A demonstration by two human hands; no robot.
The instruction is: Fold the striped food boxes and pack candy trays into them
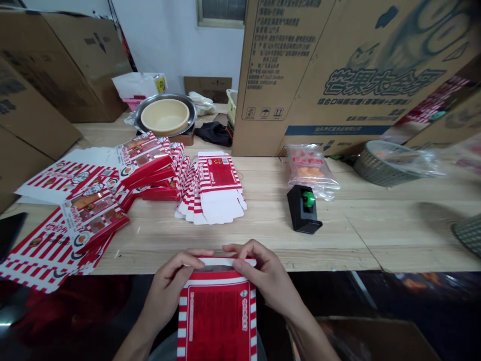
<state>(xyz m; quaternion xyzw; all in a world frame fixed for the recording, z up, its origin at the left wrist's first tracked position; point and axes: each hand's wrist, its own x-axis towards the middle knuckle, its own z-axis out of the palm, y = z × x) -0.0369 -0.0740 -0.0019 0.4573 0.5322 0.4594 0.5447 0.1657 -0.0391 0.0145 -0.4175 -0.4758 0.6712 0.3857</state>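
I hold a red-and-white striped carton (pixel 218 316) upright against the near edge of the wooden table (pixel 376 225). My left hand (pixel 169 291) pinches its top left corner, fingers curled over the white flap. My right hand (pixel 263 276) grips the top right corner the same way. The carton's red printed panel faces me. A fanned stack of flat striped carton blanks (pixel 214 188) lies on the table just beyond my hands.
Folded striped boxes (pixel 145 160) and more flat blanks (pixel 45 240) cover the left side. A black tape dispenser (pixel 303 209) and a clear snack bag (pixel 310 170) sit right of centre. Woven baskets (pixel 383 163) lie at right. Large cardboard boxes (pixel 338 70) stand behind, with a yellow bowl (pixel 165 116).
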